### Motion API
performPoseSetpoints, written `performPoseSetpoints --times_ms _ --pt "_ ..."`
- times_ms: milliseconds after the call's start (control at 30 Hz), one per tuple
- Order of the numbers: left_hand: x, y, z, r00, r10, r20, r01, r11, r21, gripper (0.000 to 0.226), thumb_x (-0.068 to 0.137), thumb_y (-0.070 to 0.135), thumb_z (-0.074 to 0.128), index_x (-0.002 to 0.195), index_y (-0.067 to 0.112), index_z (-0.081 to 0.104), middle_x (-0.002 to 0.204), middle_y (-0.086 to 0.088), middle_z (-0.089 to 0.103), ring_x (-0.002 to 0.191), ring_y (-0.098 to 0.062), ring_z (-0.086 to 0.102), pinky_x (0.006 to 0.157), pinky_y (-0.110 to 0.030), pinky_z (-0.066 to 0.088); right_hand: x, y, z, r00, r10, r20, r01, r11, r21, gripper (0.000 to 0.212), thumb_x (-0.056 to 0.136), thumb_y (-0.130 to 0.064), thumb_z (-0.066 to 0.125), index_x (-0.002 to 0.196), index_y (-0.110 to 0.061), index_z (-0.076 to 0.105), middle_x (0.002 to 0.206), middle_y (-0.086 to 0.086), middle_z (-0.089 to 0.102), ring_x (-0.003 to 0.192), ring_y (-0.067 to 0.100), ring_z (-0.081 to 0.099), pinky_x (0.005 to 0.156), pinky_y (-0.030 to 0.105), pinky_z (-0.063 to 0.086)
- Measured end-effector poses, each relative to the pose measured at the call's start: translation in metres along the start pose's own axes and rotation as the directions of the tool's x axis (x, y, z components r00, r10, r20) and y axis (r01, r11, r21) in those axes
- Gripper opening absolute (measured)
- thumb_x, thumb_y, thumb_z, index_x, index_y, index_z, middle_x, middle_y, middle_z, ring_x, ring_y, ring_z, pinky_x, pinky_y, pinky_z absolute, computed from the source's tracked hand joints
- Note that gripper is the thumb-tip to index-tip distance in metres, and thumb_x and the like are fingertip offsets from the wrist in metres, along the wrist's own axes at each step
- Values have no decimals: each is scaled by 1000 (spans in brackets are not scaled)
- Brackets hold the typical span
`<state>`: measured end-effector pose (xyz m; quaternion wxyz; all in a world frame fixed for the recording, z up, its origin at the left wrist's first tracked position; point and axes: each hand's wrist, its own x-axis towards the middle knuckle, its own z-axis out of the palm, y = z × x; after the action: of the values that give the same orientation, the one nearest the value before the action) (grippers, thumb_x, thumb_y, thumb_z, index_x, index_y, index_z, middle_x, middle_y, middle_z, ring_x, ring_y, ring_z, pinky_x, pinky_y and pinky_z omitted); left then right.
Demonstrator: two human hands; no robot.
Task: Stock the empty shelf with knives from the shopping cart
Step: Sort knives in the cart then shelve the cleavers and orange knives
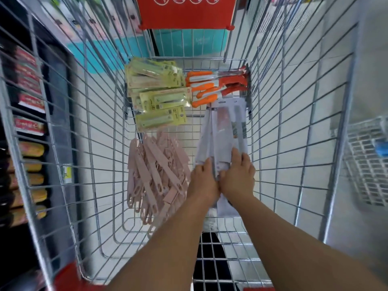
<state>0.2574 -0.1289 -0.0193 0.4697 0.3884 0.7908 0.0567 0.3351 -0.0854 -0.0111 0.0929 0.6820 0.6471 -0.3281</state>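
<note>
Both my arms reach down into a wire shopping cart (pixel 100 143). My left hand (pixel 202 183) and my right hand (pixel 238 177) lie side by side on a stack of white-carded knives (pixel 223 131) at the cart's right side, fingers curled over the packs. A heap of loose pink knives (pixel 155 171) lies to the left of my hands. Yellow-carded knives (pixel 159 95) are piled at the far left of the cart floor. Orange-handled knives (pixel 212 87) sit at the far right end. No empty shelf shows in this view.
A dark shelf unit (pixel 27 122) with red and yellow packaged goods stands left of the cart. A red sign panel (pixel 185 13) hangs on the cart's far end. Another wire basket (pixel 367 160) is at the right, on a pale tiled floor.
</note>
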Motion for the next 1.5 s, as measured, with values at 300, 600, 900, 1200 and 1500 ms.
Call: performPoseSetpoints --times_ms 300,600,900,1200,1500 --pt "3 -3 0 980 -128 -152 101 980 -173 26 85 30 67 106 17 61 121 -7 38 108 -26 49 93 -35 45 2 7 3 997 -20 -78 28 995 100 50 96 -31 47 142 -18 36 142 12 33 127 30 31 101 40 35" --pt "7 -31 -18 915 -305 -265 207 918 -339 8 98 17 41 103 19 47 103 -6 60 81 -24 51 69 -31 38 -7 2 12 999 -20 -47 21 1000 14 60 94 -32 47 148 -26 22 154 12 15 137 34 18 111 44 23" --pt "-6 -45 -13 996 -48 -75 44 997 -66 109 72 51 74 150 32 0 151 -7 9 139 -30 20 109 -41 30 -11 8 17 991 101 83 -103 995 16 99 81 -55 62 151 -27 -2 158 9 1 144 34 4 114 48 19" --pt "-7 -49 -11 1000 -14 -19 12 998 -69 108 74 35 78 147 44 -1 154 -11 7 137 -34 26 106 -39 35 -15 1 14 995 90 44 -89 996 -21 100 73 -49 73 147 -31 7 145 14 14 133 37 18 106 47 31" --pt "-10 -61 -39 995 -45 91 64 975 -214 102 59 26 66 134 67 10 144 -8 30 121 -38 46 91 -49 51 -21 -5 26 999 -33 7 33 974 -226 93 71 -62 67 141 -19 21 144 10 12 129 36 21 103 45 31"
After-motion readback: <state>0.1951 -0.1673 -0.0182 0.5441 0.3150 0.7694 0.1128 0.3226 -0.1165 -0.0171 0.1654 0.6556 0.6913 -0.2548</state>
